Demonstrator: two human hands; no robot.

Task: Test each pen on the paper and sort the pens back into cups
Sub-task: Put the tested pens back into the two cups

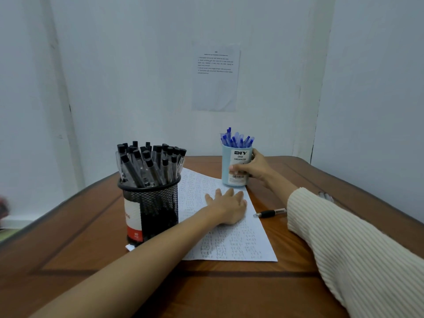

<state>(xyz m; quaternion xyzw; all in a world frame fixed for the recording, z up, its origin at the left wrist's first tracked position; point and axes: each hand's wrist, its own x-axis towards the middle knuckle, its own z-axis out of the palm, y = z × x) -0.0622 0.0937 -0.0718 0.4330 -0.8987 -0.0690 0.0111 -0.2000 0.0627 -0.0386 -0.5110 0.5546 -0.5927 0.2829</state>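
A white paper [231, 239] covered in small pen marks lies on the brown table. My left hand [226, 206] rests flat on it with fingers spread. At the paper's far corner stands a light blue cup [236, 167] labelled "DIY desk organizer", full of blue pens [237, 139]; my right hand [252, 167] grips its right side. A black mesh cup [151, 208] packed with black pens [150, 162] stands left of the paper. One loose black pen [269, 213] lies on the table right of the paper, partly hidden by my right sleeve.
The wooden table [206, 288] sits in a white-walled corner. A printed sheet [215, 79] is taped to the back wall. A small white scrap [130, 247] lies at the mesh cup's base. The table's left edge runs diagonally at the left.
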